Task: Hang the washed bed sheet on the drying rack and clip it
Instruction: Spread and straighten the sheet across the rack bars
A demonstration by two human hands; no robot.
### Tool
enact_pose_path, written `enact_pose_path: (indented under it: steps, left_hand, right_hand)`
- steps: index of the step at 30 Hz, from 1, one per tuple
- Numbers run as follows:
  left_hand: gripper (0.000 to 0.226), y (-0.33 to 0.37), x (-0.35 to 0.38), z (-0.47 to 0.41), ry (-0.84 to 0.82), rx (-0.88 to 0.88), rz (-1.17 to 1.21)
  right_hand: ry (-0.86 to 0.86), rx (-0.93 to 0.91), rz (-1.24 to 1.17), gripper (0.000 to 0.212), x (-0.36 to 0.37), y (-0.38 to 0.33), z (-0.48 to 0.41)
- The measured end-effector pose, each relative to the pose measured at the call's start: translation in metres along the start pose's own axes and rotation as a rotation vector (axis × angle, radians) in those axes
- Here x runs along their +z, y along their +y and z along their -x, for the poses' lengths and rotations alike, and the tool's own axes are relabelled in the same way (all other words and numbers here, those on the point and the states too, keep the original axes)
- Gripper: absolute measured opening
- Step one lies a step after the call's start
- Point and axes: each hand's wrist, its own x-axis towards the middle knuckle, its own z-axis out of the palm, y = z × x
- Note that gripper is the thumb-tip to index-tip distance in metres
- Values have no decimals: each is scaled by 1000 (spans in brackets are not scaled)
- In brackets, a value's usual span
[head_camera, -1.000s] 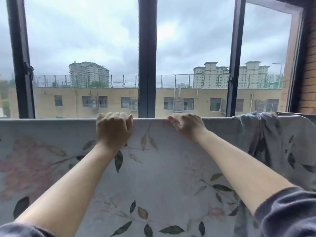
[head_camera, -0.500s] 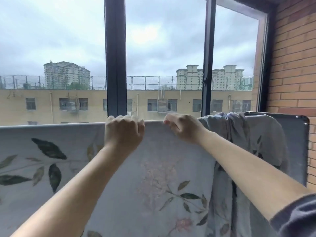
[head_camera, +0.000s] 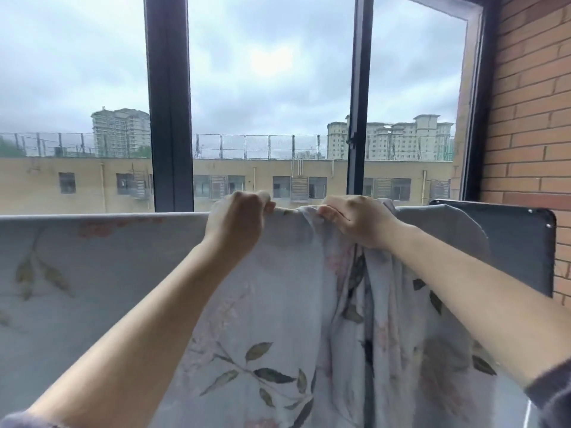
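Note:
A pale grey bed sheet (head_camera: 102, 273) printed with leaves and pink flowers hangs over the top bar of the drying rack, spread flat on the left. On the right it bunches into vertical folds (head_camera: 370, 319). My left hand (head_camera: 236, 222) grips the sheet's top edge over the bar, fingers curled. My right hand (head_camera: 355, 219) pinches the gathered cloth just beside it. The rack's dark frame (head_camera: 525, 242) shows bare at the right end, with a rounded corner and rivets. No clips are in view.
Black window frames (head_camera: 170, 103) stand right behind the rack, with one pane open at the right. A brick wall (head_camera: 531, 118) closes off the right side, close to the rack's end. Buildings lie outside.
The view has swung right along the rack. Both hands slid right along the sheet's top edge and came closer together; my right hand now holds the bunched part.

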Motion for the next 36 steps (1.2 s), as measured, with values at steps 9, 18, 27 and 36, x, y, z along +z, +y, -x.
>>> enact_pose_path:
  steps: [9,18,27,36]
  left_hand:
    - [27,-74,-42,31,94,-231,-201]
    - [28,-27,-37,30,42,-258,-223]
    - [34,29,7,0,13,-68,26]
    - [27,-29,-5,20,185,-231,-98]
  right_hand:
    - [190,-161,109,65,25,5,-5]
    - [184,-144,58,53,15,2,2]
    - [164,-43,-25,55,8,50,18]
    - [205,70,120,62,17,83,23]
